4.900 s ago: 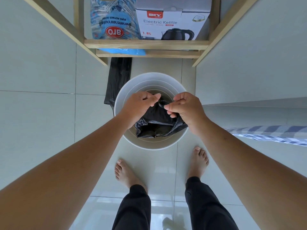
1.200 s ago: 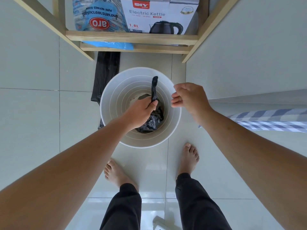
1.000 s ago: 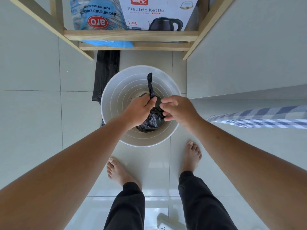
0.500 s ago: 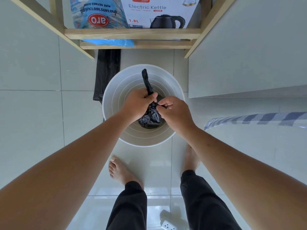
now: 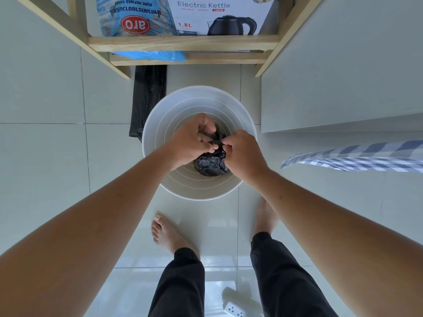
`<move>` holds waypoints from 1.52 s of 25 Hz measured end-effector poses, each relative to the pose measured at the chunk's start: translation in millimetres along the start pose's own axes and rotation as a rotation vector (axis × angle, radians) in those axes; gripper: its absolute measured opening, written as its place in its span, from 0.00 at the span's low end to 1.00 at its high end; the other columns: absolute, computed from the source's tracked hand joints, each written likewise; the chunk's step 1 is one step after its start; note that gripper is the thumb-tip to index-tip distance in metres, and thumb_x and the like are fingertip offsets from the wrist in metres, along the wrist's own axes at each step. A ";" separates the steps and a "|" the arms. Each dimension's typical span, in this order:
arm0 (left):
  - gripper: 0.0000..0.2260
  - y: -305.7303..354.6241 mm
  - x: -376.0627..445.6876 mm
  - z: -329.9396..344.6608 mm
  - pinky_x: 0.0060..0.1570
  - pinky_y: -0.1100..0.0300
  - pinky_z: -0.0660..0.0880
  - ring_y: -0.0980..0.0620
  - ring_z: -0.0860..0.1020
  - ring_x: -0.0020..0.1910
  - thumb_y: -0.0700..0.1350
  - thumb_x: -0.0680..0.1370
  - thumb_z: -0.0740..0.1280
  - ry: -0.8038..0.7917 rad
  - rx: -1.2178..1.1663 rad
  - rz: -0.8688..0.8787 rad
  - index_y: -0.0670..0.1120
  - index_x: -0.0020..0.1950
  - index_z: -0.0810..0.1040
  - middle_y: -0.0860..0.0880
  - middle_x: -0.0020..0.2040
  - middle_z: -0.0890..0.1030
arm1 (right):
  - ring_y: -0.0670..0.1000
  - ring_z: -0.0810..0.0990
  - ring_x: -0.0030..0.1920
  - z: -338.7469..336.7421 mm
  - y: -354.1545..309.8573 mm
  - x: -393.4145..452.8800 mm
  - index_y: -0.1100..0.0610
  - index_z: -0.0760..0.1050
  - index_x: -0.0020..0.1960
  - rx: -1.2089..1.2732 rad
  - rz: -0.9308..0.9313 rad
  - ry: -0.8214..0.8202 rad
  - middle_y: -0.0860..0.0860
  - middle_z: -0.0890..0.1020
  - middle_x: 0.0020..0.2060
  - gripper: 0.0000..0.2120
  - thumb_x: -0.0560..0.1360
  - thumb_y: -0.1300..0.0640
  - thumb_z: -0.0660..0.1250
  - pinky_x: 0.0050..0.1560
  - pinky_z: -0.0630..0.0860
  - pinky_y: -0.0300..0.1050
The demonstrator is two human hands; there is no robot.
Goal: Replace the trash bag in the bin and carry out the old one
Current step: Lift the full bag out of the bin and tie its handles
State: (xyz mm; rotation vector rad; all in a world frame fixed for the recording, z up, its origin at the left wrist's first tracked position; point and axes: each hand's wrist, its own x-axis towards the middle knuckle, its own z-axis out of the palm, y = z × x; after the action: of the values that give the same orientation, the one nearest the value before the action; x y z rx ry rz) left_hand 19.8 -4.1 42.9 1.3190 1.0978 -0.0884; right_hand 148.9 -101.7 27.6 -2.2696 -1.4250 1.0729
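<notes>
A round white bin (image 5: pixel 183 104) stands on the tiled floor in front of my feet. Inside it sits a small, bunched-up black trash bag (image 5: pixel 211 164). My left hand (image 5: pixel 191 140) and my right hand (image 5: pixel 243 151) are both over the bin, fingers pinched on the twisted neck of that bag where they meet. The bag's neck is mostly hidden by my fingers. A second black trash bag (image 5: pixel 148 97) lies flat and folded on the floor, behind and to the left of the bin.
A wooden shelf (image 5: pixel 183 42) behind the bin holds a blue sugar packet (image 5: pixel 131 17) and an electric kettle box (image 5: pixel 219 17). A pale wall panel (image 5: pixel 343 76) rises at right, with checked cloth (image 5: pixel 357 156) below it. A white power strip (image 5: pixel 233 308) lies by my right foot.
The bag's long loose end that stood up above my left hand is now pulled down between both hands. My hands have closed together on the neck.
</notes>
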 end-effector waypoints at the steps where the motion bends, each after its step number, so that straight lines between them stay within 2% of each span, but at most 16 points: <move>1: 0.12 -2.0 -1.6 -1.1 0.47 0.52 0.80 0.45 0.81 0.41 0.27 0.71 0.69 0.065 0.073 0.029 0.43 0.46 0.74 0.39 0.45 0.78 | 0.58 0.75 0.41 -4.0 0.8 3.6 0.65 0.80 0.40 0.016 0.007 -0.050 0.56 0.73 0.36 0.10 0.74 0.67 0.61 0.37 0.63 0.47; 3: 0.12 -9.2 -1.9 -1.0 0.53 0.52 0.80 0.45 0.83 0.45 0.28 0.70 0.69 0.247 0.156 0.106 0.45 0.36 0.77 0.39 0.47 0.79 | 0.53 0.75 0.46 -13.7 -2.1 8.6 0.62 0.83 0.52 0.113 0.031 -0.145 0.56 0.77 0.44 0.10 0.77 0.65 0.63 0.42 0.65 0.43; 5: 0.11 -12.7 -3.5 4.2 0.54 0.58 0.79 0.49 0.82 0.47 0.29 0.70 0.69 0.349 0.202 0.161 0.44 0.36 0.82 0.42 0.48 0.79 | 0.51 0.75 0.47 -20.1 -5.3 10.2 0.62 0.80 0.59 0.328 0.135 -0.227 0.56 0.79 0.48 0.11 0.79 0.62 0.64 0.47 0.71 0.44; 8: 0.11 -18.1 -6.9 13.2 0.56 0.56 0.78 0.51 0.81 0.51 0.32 0.73 0.67 0.379 0.199 0.181 0.46 0.41 0.85 0.47 0.50 0.81 | 0.52 0.77 0.48 -19.4 -3.1 11.2 0.62 0.77 0.61 0.698 0.387 -0.275 0.56 0.80 0.49 0.12 0.79 0.60 0.64 0.43 0.76 0.43; 10: 0.06 -20.8 -11.2 16.0 0.57 0.56 0.78 0.53 0.81 0.53 0.39 0.75 0.68 0.317 0.169 0.166 0.46 0.45 0.84 0.49 0.54 0.81 | 0.53 0.77 0.47 -17.8 0.0 12.2 0.59 0.79 0.57 0.757 0.444 -0.281 0.56 0.80 0.47 0.09 0.79 0.59 0.65 0.43 0.75 0.43; 12: 0.07 -22.8 -13.9 16.8 0.55 0.64 0.77 0.58 0.80 0.53 0.47 0.74 0.72 0.286 0.172 0.160 0.45 0.48 0.85 0.51 0.55 0.81 | 0.52 0.77 0.47 -19.2 -0.4 10.6 0.56 0.80 0.52 0.750 0.447 -0.283 0.55 0.81 0.46 0.05 0.78 0.59 0.67 0.43 0.75 0.42; 15: 0.05 -23.3 -11.6 16.5 0.50 0.77 0.70 0.58 0.78 0.49 0.45 0.74 0.74 0.345 0.176 0.147 0.43 0.45 0.86 0.51 0.51 0.80 | 0.50 0.78 0.45 -20.4 0.5 7.2 0.58 0.81 0.54 0.784 0.440 -0.277 0.53 0.83 0.44 0.09 0.75 0.59 0.71 0.42 0.76 0.40; 18: 0.02 -29.4 -12.2 10.4 0.55 0.66 0.75 0.53 0.79 0.53 0.39 0.74 0.73 0.377 0.193 0.193 0.43 0.44 0.86 0.51 0.52 0.78 | 0.49 0.80 0.40 -26.8 5.2 5.7 0.58 0.83 0.55 0.736 0.403 -0.237 0.49 0.83 0.39 0.12 0.72 0.58 0.74 0.38 0.77 0.36; 21: 0.04 -44.5 -16.9 1.9 0.57 0.60 0.74 0.56 0.77 0.53 0.38 0.74 0.73 0.489 0.297 0.156 0.42 0.39 0.86 0.48 0.59 0.78 | 0.47 0.80 0.32 -34.1 10.4 1.8 0.57 0.83 0.55 0.475 0.341 -0.192 0.46 0.81 0.35 0.10 0.74 0.57 0.73 0.29 0.74 0.27; 24: 0.13 -40.9 -20.8 2.3 0.62 0.54 0.75 0.50 0.80 0.56 0.37 0.73 0.72 0.542 0.181 0.050 0.56 0.37 0.79 0.45 0.60 0.81 | 0.47 0.79 0.27 -30.1 13.7 -5.3 0.59 0.83 0.53 0.379 0.337 -0.193 0.50 0.81 0.31 0.09 0.75 0.57 0.72 0.24 0.69 0.25; 26: 0.15 -38.0 -20.6 1.6 0.61 0.54 0.76 0.50 0.81 0.55 0.37 0.73 0.72 0.551 0.161 0.050 0.57 0.37 0.77 0.50 0.59 0.81 | 0.45 0.79 0.24 -28.9 14.9 -7.3 0.60 0.84 0.50 0.363 0.353 -0.115 0.55 0.84 0.34 0.07 0.75 0.59 0.71 0.23 0.69 0.26; 28: 0.04 -38.7 -20.8 1.0 0.58 0.61 0.77 0.61 0.80 0.49 0.37 0.73 0.72 0.560 0.183 0.044 0.47 0.42 0.82 0.60 0.55 0.78 | 0.44 0.79 0.24 -27.5 17.1 -6.3 0.62 0.85 0.48 0.319 0.347 -0.021 0.56 0.84 0.34 0.06 0.76 0.61 0.70 0.29 0.75 0.31; 31: 0.11 -40.5 -19.9 -4.0 0.50 0.67 0.78 0.62 0.81 0.43 0.40 0.74 0.72 0.584 0.105 -0.037 0.44 0.57 0.81 0.57 0.48 0.82 | 0.55 0.84 0.34 -21.1 19.3 -4.3 0.67 0.84 0.44 0.260 0.348 0.096 0.60 0.85 0.34 0.08 0.75 0.62 0.69 0.45 0.83 0.48; 34: 0.03 -27.8 -23.6 -5.7 0.47 0.63 0.77 0.49 0.82 0.42 0.43 0.78 0.68 0.471 -0.214 -0.119 0.47 0.45 0.80 0.45 0.45 0.83 | 0.57 0.85 0.39 -12.4 7.8 -8.7 0.66 0.81 0.51 0.415 0.384 -0.026 0.59 0.83 0.38 0.09 0.74 0.62 0.70 0.48 0.83 0.57; 36: 0.09 -16.4 -28.8 -4.8 0.46 0.63 0.79 0.48 0.81 0.42 0.41 0.81 0.64 0.341 -0.420 -0.135 0.48 0.41 0.75 0.45 0.42 0.79 | 0.56 0.84 0.49 -11.7 -7.0 -15.3 0.58 0.74 0.63 0.536 0.305 -0.227 0.52 0.81 0.49 0.21 0.72 0.60 0.73 0.53 0.82 0.56; 38: 0.11 -5.8 -32.7 -6.3 0.41 0.63 0.75 0.47 0.74 0.41 0.43 0.83 0.61 0.286 -0.479 -0.093 0.48 0.40 0.70 0.43 0.40 0.74 | 0.54 0.81 0.50 -11.8 -14.4 -17.2 0.55 0.74 0.65 0.434 0.181 -0.232 0.53 0.82 0.54 0.23 0.72 0.56 0.74 0.55 0.80 0.53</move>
State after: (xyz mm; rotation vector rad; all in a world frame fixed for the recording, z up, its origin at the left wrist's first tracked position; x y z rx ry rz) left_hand -4.8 -17.6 61.7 0.8646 1.3233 0.2877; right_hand 143.2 -107.5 51.6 -2.0319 -0.9460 1.5701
